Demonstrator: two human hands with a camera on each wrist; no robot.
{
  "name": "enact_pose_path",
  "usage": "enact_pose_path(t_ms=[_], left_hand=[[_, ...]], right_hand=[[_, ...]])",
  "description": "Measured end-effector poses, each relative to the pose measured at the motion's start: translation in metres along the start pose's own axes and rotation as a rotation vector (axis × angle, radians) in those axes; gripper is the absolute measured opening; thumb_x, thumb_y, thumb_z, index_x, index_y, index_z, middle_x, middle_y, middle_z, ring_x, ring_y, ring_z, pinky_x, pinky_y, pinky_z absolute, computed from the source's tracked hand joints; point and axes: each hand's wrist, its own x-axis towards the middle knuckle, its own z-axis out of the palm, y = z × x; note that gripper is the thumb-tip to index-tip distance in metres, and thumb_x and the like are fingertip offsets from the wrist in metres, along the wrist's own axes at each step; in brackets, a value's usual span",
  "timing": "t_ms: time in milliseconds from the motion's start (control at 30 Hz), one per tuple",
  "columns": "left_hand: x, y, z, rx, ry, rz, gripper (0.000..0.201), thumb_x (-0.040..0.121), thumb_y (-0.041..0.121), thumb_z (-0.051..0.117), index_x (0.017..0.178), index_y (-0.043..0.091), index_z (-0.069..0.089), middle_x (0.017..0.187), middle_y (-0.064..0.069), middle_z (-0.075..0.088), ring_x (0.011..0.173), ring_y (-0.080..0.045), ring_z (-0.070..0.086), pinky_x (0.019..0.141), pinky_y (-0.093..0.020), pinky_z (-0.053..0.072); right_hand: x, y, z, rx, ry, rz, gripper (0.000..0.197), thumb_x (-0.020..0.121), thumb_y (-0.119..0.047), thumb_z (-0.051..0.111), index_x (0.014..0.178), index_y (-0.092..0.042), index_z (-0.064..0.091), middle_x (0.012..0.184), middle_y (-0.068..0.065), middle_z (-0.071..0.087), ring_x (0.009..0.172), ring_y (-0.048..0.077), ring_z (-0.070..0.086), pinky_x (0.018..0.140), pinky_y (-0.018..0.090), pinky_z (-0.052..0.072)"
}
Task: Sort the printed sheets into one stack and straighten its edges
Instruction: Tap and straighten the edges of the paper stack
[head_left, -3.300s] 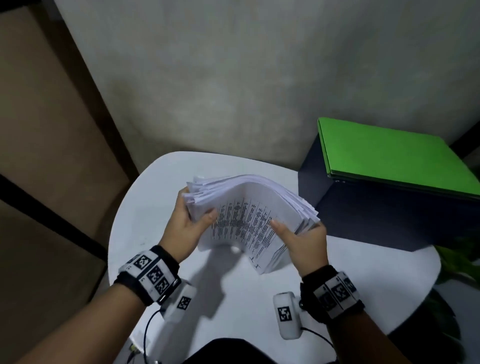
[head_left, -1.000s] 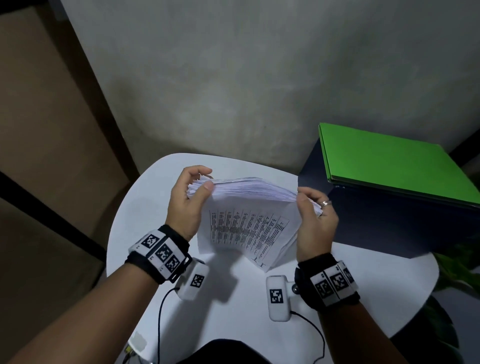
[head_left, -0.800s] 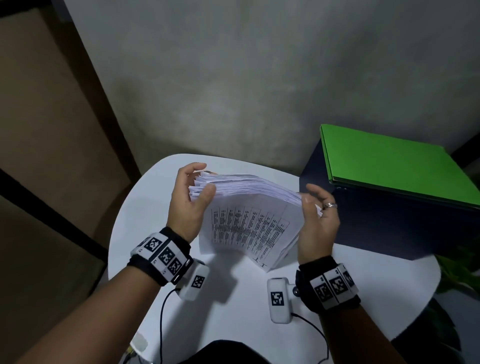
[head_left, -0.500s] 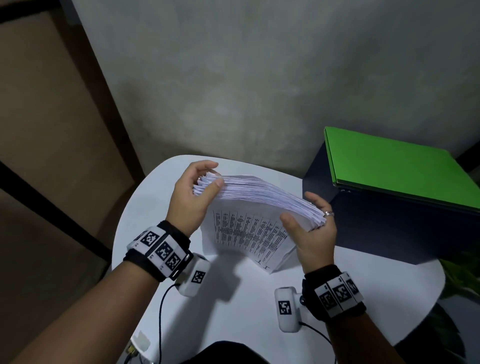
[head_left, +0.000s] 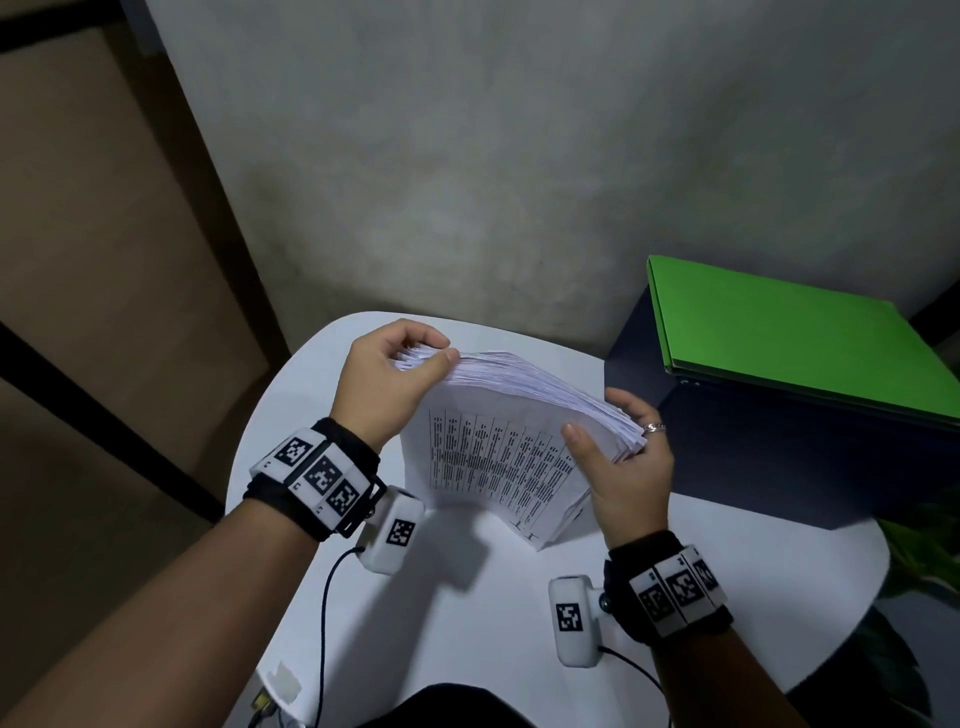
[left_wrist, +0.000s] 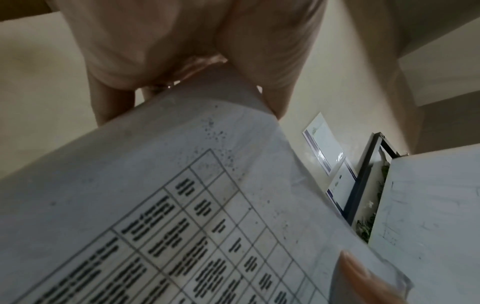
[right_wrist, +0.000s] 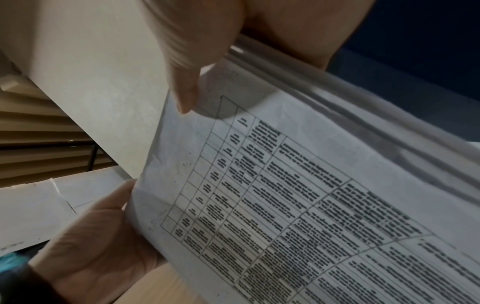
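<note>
A thick stack of printed sheets (head_left: 498, 457) stands on its lower edge on the white round table (head_left: 467, 613), with a printed table of text facing me. My left hand (head_left: 415, 358) grips the stack's upper left corner, thumb in front and fingers curled over the top. My right hand (head_left: 608, 431) grips the right end, thumb on the front sheet and fingers behind. The top edges fan out unevenly. The left wrist view shows the printed sheet (left_wrist: 182, 216) close up under the palm. In the right wrist view the front sheet (right_wrist: 298, 195) shows between both hands.
A dark blue box (head_left: 753, 457) with a green folder (head_left: 789, 338) on top stands right of the stack, close to my right hand. A grey wall rises behind the table. Green plant leaves (head_left: 924, 551) show at the far right edge.
The stack has tilted, its right end lower than before. My right hand slid from the top right corner down onto the right end, thumb now on the front sheet. The left hand kept its grip.
</note>
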Motion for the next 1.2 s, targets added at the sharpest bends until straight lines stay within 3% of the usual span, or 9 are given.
enact_pose_path(t_ms=[167, 300, 400, 467, 567, 667, 933, 1067, 1200], left_hand=[[0.004, 0.000, 0.001, 0.005, 0.034, -0.021, 0.007, 0.082, 0.002, 0.069, 0.078, 0.007, 0.072, 0.081, 0.000, 0.072, 0.078, -0.009, 0.063, 0.080, -0.026, 0.049], [0.005, -0.002, 0.002, -0.109, 0.054, -0.073, 0.014, 0.081, 0.019, 0.069, 0.094, 0.022, 0.069, 0.098, -0.011, 0.074, 0.091, -0.017, 0.066, 0.088, -0.037, 0.051], [0.001, -0.011, -0.009, -0.157, -0.177, 0.036, 0.066, 0.072, 0.043, 0.078, 0.128, 0.020, 0.051, 0.119, -0.013, 0.067, 0.100, -0.008, 0.062, 0.083, -0.016, 0.048], [0.001, -0.026, -0.017, -0.200, -0.285, 0.022, 0.092, 0.059, 0.043, 0.088, 0.137, 0.025, 0.042, 0.124, -0.011, 0.061, 0.102, -0.011, 0.063, 0.088, -0.022, 0.051], [0.001, -0.037, -0.018, -0.110, -0.224, -0.017, 0.061, 0.056, 0.042, 0.090, 0.108, 0.024, 0.064, 0.096, 0.002, 0.069, 0.083, -0.012, 0.066, 0.081, -0.038, 0.054], [0.000, -0.033, -0.018, -0.125, -0.150, 0.066, 0.035, 0.059, 0.041, 0.088, 0.080, 0.023, 0.068, 0.081, 0.007, 0.071, 0.074, -0.014, 0.065, 0.073, -0.034, 0.052], [-0.020, -0.042, -0.011, -0.236, -0.322, -0.017, 0.087, 0.052, 0.059, 0.089, 0.118, 0.022, 0.047, 0.094, 0.020, 0.067, 0.088, -0.005, 0.067, 0.076, -0.021, 0.055], [-0.022, -0.036, -0.008, -0.244, -0.147, 0.044, 0.071, 0.069, 0.067, 0.074, 0.118, 0.019, 0.054, 0.102, 0.005, 0.058, 0.088, -0.011, 0.061, 0.081, -0.028, 0.050], [-0.023, -0.030, -0.001, -0.202, 0.053, 0.093, 0.037, 0.085, 0.043, 0.053, 0.109, 0.015, 0.061, 0.094, 0.002, 0.058, 0.086, -0.018, 0.051, 0.081, -0.037, 0.040]], right_hand=[[0.000, 0.000, 0.003, -0.001, 0.004, -0.004, 0.046, 0.072, -0.012, 0.084, 0.110, -0.028, 0.063, 0.117, 0.020, 0.067, 0.108, 0.033, 0.067, 0.098, 0.046, 0.054], [0.001, 0.002, 0.000, -0.026, 0.007, 0.015, 0.047, 0.068, -0.033, 0.087, 0.109, -0.034, 0.065, 0.119, 0.017, 0.066, 0.113, 0.033, 0.065, 0.100, 0.053, 0.052], [0.003, 0.004, -0.002, -0.019, 0.000, 0.032, 0.046, 0.070, -0.031, 0.088, 0.110, -0.035, 0.066, 0.119, 0.013, 0.068, 0.114, 0.032, 0.065, 0.100, 0.050, 0.052], [0.006, 0.006, -0.003, -0.014, -0.008, 0.038, 0.042, 0.073, -0.018, 0.085, 0.108, -0.031, 0.067, 0.114, 0.010, 0.071, 0.110, 0.026, 0.068, 0.098, 0.041, 0.054], [0.010, 0.003, -0.001, -0.025, -0.055, 0.086, 0.022, 0.080, -0.006, 0.079, 0.093, -0.021, 0.071, 0.091, -0.002, 0.077, 0.090, 0.013, 0.072, 0.089, 0.039, 0.058], [0.013, -0.004, -0.004, -0.004, -0.049, 0.057, 0.014, 0.079, -0.007, 0.078, 0.085, -0.018, 0.072, 0.082, -0.008, 0.077, 0.081, 0.007, 0.072, 0.077, 0.027, 0.057], [0.011, -0.003, 0.000, 0.071, -0.058, -0.004, 0.041, 0.069, -0.014, 0.085, 0.104, -0.020, 0.065, 0.091, -0.009, 0.075, 0.088, 0.008, 0.070, 0.080, 0.022, 0.056], [0.013, -0.002, 0.008, 0.086, 0.071, -0.024, 0.016, 0.084, -0.008, 0.074, 0.094, -0.021, 0.069, 0.085, -0.013, 0.073, 0.082, 0.003, 0.066, 0.078, 0.017, 0.051], [0.015, -0.002, 0.009, 0.026, 0.111, -0.095, 0.016, 0.092, -0.010, 0.060, 0.090, -0.023, 0.071, 0.088, -0.019, 0.072, 0.086, 0.001, 0.063, 0.081, 0.013, 0.046]])
